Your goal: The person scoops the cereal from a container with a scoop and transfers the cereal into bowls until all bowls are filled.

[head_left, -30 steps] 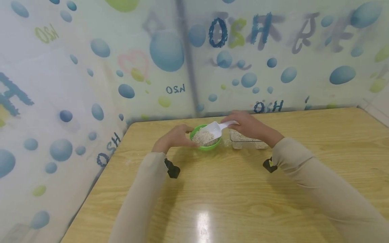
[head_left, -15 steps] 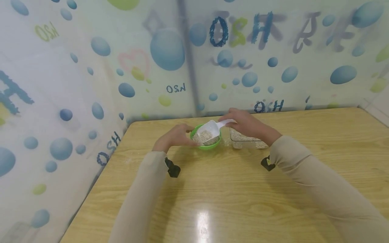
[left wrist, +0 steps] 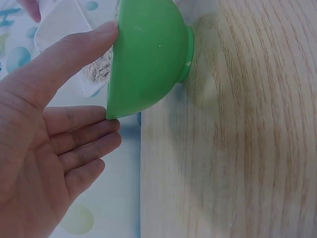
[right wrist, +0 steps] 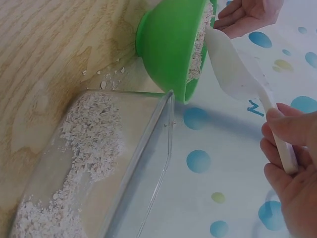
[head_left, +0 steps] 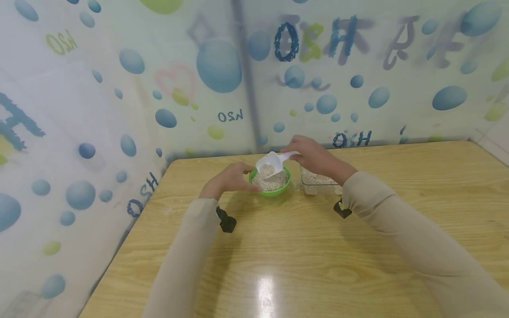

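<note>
My right hand [head_left: 310,154] grips the handle of a white plastic scoop [head_left: 274,158], tilted over a green bowl [head_left: 274,193]. Pale flakes, like oats, lie in the scoop and fill the bowl [left wrist: 148,59]. In the right wrist view the front lip of the scoop [right wrist: 230,64] overlaps the bowl's rim, and its handle lies across the curled fingers [right wrist: 275,148]. At the bowl's left side is my left hand [head_left: 230,179]. Its thumb and fairly straight fingers touch the rim, the palm [left wrist: 29,193] apart from the bowl.
A clear rectangular container [right wrist: 133,173] of the same flakes stands right of the bowl, partly under my right forearm. Spilled flakes [right wrist: 106,82] dot the wooden table [head_left: 278,247] between them. The patterned wall [head_left: 179,141] rises behind the table's back edge.
The scoop has risen from the flakes in the bowl and shifted slightly left and back, carrying a small heap. My left hand and the bowl have stayed in place.
</note>
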### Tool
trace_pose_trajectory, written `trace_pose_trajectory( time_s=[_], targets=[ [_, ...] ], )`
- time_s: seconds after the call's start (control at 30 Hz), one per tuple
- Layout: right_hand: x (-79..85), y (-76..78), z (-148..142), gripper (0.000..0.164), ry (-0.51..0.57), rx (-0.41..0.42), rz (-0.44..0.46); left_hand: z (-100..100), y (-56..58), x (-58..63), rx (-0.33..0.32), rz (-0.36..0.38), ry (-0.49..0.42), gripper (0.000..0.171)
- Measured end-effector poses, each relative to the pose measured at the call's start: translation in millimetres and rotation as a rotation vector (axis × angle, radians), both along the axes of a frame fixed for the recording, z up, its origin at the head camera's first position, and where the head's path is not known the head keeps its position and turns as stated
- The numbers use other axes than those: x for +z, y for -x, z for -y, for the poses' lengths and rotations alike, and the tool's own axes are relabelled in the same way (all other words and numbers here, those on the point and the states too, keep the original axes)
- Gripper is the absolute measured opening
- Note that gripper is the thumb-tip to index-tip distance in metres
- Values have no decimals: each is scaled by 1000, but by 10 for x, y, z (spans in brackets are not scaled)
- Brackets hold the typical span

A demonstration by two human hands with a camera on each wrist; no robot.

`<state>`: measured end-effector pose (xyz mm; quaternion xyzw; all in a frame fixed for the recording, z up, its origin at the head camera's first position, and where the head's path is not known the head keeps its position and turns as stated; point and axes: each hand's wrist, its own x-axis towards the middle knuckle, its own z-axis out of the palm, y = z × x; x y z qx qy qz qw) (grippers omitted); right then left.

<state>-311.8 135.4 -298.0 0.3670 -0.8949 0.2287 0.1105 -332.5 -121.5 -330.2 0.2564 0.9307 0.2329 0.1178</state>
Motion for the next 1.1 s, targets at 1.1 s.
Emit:
trace_pose_trajectory(
  time_s=[1.1],
  targets=[
    [151, -90, -151, 27, -86, -57, -185, 3, -27, 13, -14, -10, 6, 72]
  ],
)
